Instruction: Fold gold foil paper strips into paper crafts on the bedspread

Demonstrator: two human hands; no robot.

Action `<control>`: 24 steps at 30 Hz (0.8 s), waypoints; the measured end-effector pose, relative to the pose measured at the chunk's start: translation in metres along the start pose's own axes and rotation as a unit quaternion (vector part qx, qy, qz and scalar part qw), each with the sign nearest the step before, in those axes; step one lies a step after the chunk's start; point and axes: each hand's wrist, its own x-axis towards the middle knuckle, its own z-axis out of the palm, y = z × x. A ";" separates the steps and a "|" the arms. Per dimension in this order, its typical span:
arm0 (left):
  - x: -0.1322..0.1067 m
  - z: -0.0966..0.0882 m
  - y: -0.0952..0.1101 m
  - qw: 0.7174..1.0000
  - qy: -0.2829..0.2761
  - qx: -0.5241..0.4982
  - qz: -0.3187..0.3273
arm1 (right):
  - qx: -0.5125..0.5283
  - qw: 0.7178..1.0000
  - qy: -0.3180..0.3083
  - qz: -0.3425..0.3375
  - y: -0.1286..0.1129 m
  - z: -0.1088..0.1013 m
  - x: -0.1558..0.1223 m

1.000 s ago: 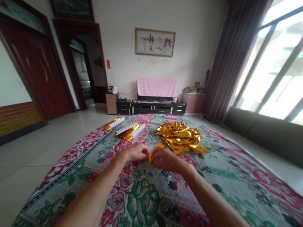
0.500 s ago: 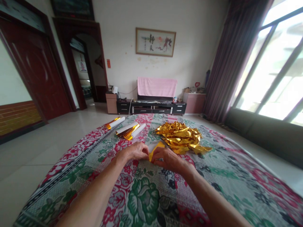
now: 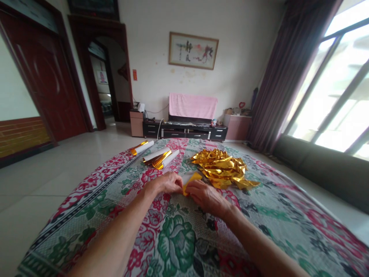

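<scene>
Both my hands meet on the flowered cloth (image 3: pixel 178 246) around a small sheet of gold foil paper (image 3: pixel 192 179). My left hand (image 3: pixel 165 184) is closed, its fingertips pinching the paper's left edge. My right hand (image 3: pixel 205 195) lies over the paper with its fingers curled and pressing on it. Most of the sheet is hidden under my fingers; one gold corner sticks up behind them. Just beyond my right hand lies a heap of folded gold foil pieces (image 3: pixel 223 168).
Three rolled sheets, white outside and gold inside (image 3: pixel 157 156), lie on the cloth at the far left. Tiled floor surrounds the cloth. A dark sofa (image 3: pixel 323 169) runs along the right, a low TV cabinet (image 3: pixel 187 130) stands at the back wall.
My hands have stayed together on the gold paper, the right fingers shifting slightly over it. The view has tilted a little.
</scene>
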 end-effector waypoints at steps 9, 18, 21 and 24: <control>0.003 0.000 -0.004 1.000 -0.002 0.010 0.000 | -0.022 0.998 0.057 0.023 0.001 0.005 -0.002; -0.001 -0.001 0.002 1.000 -0.003 0.021 0.003 | -0.044 0.998 0.037 -0.012 0.001 0.005 -0.001; -0.001 -0.002 -0.001 1.000 -0.007 0.026 0.007 | -0.033 0.999 0.026 -0.021 0.001 0.004 -0.001; 0.000 -0.003 -0.003 0.999 0.000 0.032 0.016 | -0.030 0.999 0.034 -0.025 0.001 0.002 -0.001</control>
